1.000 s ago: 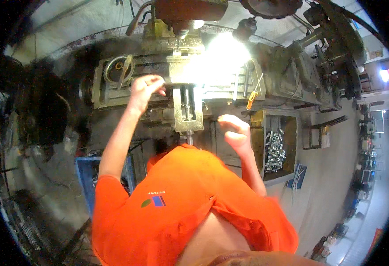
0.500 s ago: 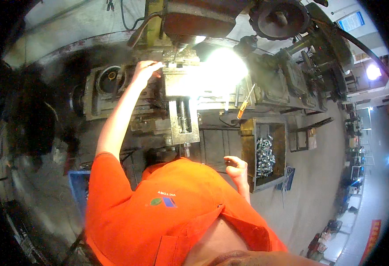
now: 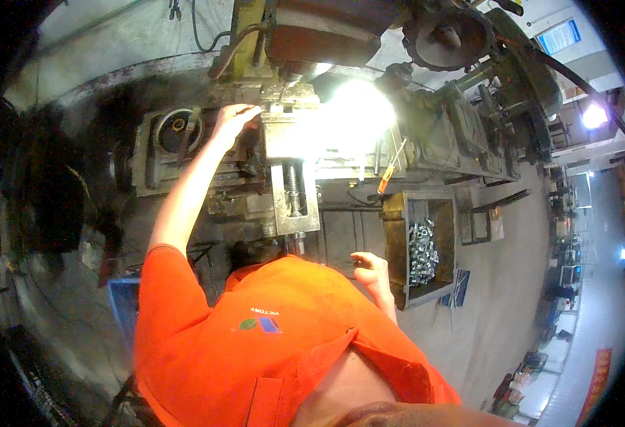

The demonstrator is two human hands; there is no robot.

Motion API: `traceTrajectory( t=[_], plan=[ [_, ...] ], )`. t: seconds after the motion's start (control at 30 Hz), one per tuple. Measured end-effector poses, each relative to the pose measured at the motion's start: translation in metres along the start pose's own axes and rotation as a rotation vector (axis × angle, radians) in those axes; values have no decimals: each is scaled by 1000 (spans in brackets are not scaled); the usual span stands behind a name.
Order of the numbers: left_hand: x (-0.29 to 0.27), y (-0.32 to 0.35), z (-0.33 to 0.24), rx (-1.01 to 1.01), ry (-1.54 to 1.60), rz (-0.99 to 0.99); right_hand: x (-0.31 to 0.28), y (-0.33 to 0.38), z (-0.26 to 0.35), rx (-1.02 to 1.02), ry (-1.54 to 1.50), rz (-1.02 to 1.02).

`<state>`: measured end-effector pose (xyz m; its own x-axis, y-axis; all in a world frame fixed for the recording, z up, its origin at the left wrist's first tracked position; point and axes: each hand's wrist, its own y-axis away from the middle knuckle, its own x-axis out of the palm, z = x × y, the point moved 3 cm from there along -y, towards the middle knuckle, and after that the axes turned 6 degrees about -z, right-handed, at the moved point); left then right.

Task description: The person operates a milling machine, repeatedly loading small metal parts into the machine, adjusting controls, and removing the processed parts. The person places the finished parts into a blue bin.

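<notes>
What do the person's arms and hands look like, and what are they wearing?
The left hand and right hand are bare, with no gloves in sight. The left forearm is uncovered too, below a bright orange sleeve. It belongs to an orange top with a blue-and-green emblem on the chest.

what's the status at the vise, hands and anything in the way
Left hand by left edge of vise, hold unclear. Right hand half curled, low, near orange shirt. Bright glare washes out vise's upper right.
</notes>
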<state>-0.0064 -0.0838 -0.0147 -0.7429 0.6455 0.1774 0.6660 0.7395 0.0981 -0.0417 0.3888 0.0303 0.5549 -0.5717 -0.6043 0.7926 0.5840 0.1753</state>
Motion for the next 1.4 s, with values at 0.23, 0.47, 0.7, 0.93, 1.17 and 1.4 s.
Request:
traceTrajectory(
  t=[0.23,0.47,0.7,0.93,1.17,1.4],
  plan=[
    [5,-6,-11,18,-127,15,-2,-2,-2,-60,76,-9],
    [9,5,-3,-138,-53,-76,-1,7,-22,-31,57,-41],
    [0,-23,6,-298,-137,2,-6,16,-33,45,83,-54],
    [18,-3,-31,-265,-342,67,6,-4,-29,-54,133,57],
    [-100,58,-54,359,-560,-264,-2,-14,-23,-79,92,-38],
    [-103,132,-62,182,-1418,-407,12,-7,-47,48,68,23]
  ],
)
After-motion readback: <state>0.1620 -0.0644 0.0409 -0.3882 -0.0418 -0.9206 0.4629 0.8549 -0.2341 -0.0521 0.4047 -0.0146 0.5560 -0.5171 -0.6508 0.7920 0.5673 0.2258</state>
